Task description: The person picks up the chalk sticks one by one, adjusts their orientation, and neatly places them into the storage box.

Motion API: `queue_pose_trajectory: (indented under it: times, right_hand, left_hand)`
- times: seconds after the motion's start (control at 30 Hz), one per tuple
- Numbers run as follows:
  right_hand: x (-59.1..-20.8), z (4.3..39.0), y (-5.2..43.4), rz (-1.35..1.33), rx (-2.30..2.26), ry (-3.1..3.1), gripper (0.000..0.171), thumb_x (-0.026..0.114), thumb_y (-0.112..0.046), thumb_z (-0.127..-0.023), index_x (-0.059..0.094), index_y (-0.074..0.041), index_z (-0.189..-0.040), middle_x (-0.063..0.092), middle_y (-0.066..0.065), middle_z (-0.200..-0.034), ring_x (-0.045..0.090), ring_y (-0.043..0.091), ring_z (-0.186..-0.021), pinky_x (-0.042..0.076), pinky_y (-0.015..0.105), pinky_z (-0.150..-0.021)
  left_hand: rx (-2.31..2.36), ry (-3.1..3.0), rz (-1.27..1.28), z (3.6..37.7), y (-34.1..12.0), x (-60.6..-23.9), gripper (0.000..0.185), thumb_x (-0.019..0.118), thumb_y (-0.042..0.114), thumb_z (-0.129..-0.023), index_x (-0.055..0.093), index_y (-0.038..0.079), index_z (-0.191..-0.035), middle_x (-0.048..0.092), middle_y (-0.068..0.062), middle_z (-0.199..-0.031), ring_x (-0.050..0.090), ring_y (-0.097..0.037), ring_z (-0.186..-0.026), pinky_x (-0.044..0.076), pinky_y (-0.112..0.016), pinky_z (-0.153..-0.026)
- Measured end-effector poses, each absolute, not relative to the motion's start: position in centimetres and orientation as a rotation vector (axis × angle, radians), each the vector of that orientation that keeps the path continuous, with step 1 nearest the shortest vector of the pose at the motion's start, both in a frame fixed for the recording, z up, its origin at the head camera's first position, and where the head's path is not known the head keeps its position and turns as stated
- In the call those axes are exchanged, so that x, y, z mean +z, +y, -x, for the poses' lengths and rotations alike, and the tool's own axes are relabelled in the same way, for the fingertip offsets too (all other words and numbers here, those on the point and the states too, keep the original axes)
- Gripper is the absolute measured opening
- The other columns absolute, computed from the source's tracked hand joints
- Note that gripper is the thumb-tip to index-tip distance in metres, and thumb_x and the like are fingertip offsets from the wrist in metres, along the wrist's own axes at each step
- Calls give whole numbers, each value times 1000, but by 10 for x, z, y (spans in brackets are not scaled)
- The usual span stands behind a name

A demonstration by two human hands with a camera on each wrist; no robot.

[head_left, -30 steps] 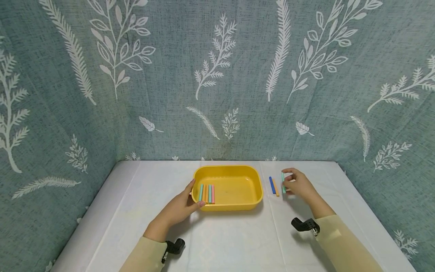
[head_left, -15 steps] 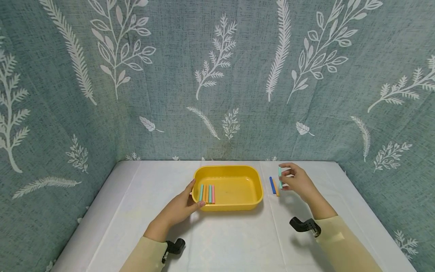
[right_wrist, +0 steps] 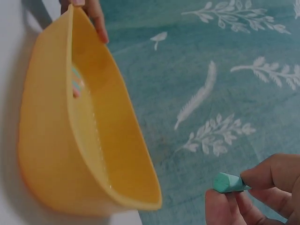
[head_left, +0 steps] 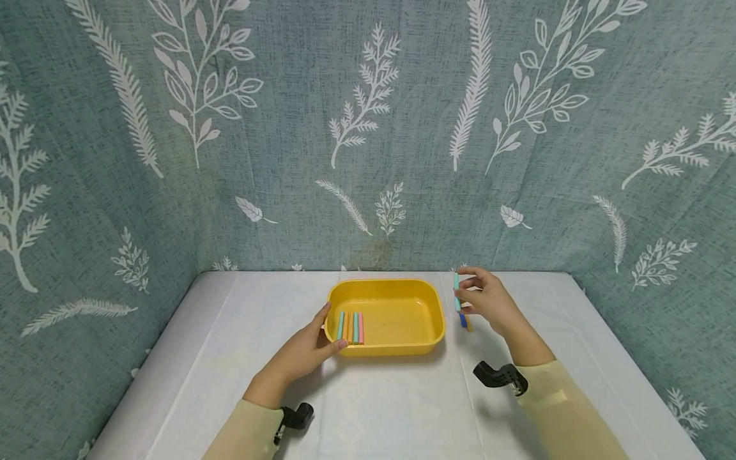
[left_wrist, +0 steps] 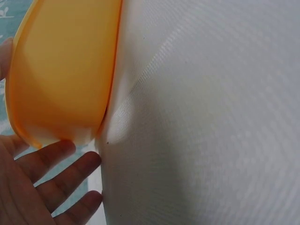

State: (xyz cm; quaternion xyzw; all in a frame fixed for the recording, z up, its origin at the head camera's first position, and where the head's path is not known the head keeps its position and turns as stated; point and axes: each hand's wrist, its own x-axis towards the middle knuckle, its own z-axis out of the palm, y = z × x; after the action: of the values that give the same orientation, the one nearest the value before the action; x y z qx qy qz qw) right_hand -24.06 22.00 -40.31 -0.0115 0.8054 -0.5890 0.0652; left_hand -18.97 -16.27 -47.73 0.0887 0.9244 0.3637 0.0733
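Note:
A yellow tray sits mid-table with several coloured chalk sticks lined up at its left end. My left hand rests against the tray's left rim, fingers straight. My right hand pinches a teal chalk stick, lifted just right of the tray. A blue stick and an orange stick lie on the table below that hand, partly hidden.
The white table is walled by a teal curtain with white leaf prints at the back and both sides. Black wrist mounts sit on my sleeves.
My right hand lifted the teal stick off the table and carried it left, up to the tray's right edge. The left hand has stayed on the tray.

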Motion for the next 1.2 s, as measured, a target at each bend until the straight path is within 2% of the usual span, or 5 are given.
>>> queue_pose_trajectory:
  times: [0.23, 0.5, 0.9, 1.2]
  right_hand:
    - [-399, 243, 203, 88, -1824, 2371, 52, 64, -2, -96, 45, -2, -144, 51, 14, -110, 60, 26, -88, 60, 38, -75]
    - [-396, 246, 180, 70, -1805, 2337, 49, 65, -1, -96, 48, -6, -142, 52, 15, -112, 62, 24, -87, 60, 39, -75]
    - [-406, 251, 146, 99, -1841, 2217, 47, 64, 1, -95, 51, -7, -140, 52, 15, -111, 66, 24, -86, 60, 38, -74]
    - [-425, 255, 115, 76, -1812, 2187, 48, 65, 1, -95, 52, -8, -141, 59, 14, -108, 64, 24, -84, 59, 48, -80]
  left_hand:
    - [1092, 2780, -263, 191, -163, -478, 99, 66, 58, -91, 13, 16, -163, 50, -17, -148, 53, -32, -130, 35, -56, -111]
    - [1098, 2780, -254, 191, -163, -478, 99, 67, 58, -90, 13, 17, -163, 48, -16, -150, 53, -31, -130, 34, -56, -111]
    - [1090, 2782, -251, 190, -164, -478, 98, 66, 58, -91, 14, 18, -163, 50, -16, -148, 53, -32, -130, 35, -57, -110]
    - [1102, 2773, -257, 191, -164, -481, 98, 66, 59, -91, 13, 18, -163, 52, -14, -146, 56, -29, -127, 37, -54, -110]
